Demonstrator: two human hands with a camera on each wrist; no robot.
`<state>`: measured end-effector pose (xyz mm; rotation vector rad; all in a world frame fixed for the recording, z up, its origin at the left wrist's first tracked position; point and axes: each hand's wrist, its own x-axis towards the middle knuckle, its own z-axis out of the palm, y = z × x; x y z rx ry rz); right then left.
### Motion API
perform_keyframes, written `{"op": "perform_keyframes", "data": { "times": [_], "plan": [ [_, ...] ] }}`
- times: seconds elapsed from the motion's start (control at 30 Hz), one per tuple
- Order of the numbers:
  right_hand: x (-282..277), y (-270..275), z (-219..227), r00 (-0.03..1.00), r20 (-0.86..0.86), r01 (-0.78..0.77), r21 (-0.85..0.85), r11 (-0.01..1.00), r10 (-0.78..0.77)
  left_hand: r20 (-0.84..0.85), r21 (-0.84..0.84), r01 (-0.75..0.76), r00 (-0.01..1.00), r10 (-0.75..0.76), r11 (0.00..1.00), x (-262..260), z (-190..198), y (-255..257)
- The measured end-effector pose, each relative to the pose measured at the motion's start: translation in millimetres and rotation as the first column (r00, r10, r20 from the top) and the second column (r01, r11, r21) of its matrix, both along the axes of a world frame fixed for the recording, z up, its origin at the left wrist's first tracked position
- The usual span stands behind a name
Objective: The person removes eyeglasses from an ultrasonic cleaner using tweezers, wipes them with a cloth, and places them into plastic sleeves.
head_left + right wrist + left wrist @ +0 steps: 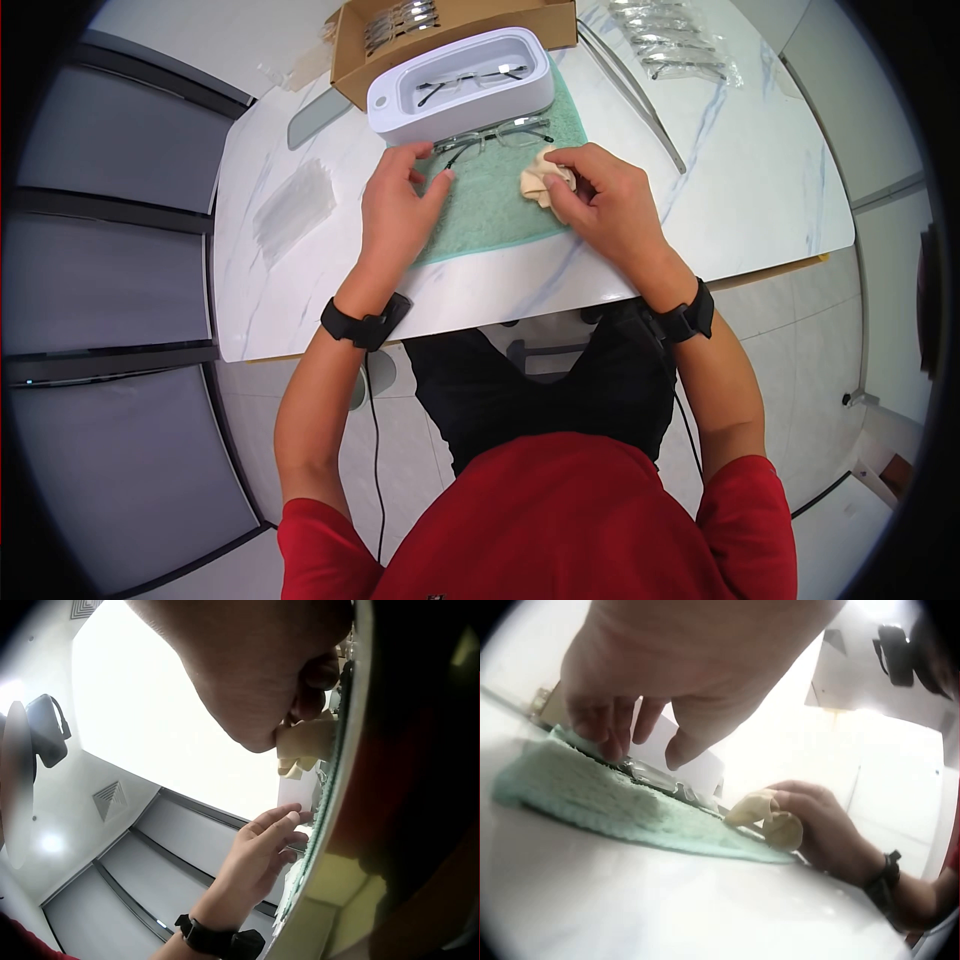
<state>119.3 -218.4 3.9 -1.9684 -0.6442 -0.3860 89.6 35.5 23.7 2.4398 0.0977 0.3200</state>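
Note:
A pair of clear-framed eyeglasses [490, 137] with dark temples lies on a green towel [490, 215], just in front of a white, tub-shaped device [460, 122]. My left hand [398, 195] is at the left end of these glasses, fingers loosely bent and apart from the thumb, nothing gripped between them. In the left wrist view its fingertips [613, 742] are right over the glasses. My right hand [612, 200] pinches a crumpled cream cloth [545, 180] over the towel's right side. A second pair of eyeglasses [470, 80] sits inside the device's basin.
Behind the device is a cardboard box [480, 30] holding several eyeglasses. Bagged eyeglasses [675, 45] lie at the back right, near a long grey strip [640, 100]. To the left are a clear plastic sleeve [295, 210] and a grey flat object [318, 118].

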Motion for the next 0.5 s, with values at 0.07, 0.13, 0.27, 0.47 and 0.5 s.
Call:
{"op": "perform_keyframes", "data": {
  "times": [0.07,0.13,0.27,0.47,0.5],
  "plan": [
    [-0.4,-0.7,-0.3,1.000,-0.012,-0.003,0.010,1.000,0.003,0.173,0.262,0.047,0.980,-0.095,0.964,-0.6,-1.8,-1.5],
    [-0.8,-0.3,-0.2,1.000,-0.011,-0.005,0.008,1.000,0.005,0.193,0.321,0.059,0.973,-0.126,0.945,1.5,-4.9,-2.6],
    [-0.6,-1.1,0.1,1.000,-0.002,-0.003,0.000,1.000,0.003,0.129,0.257,0.054,0.988,-0.090,0.965,3.4,-7.2,-7.3],
    [-0.1,-0.6,-0.3,1.000,0.015,-0.002,-0.005,1.000,0.002,0.073,0.190,0.037,0.996,-0.052,0.981,7.0,-1.6,-10.9],
    [-0.3,-0.7,0.1,1.000,0.014,-0.002,-0.002,1.000,0.002,0.072,0.190,0.038,0.996,-0.052,0.981,7.8,-2.2,-10.9]
  ]
}}
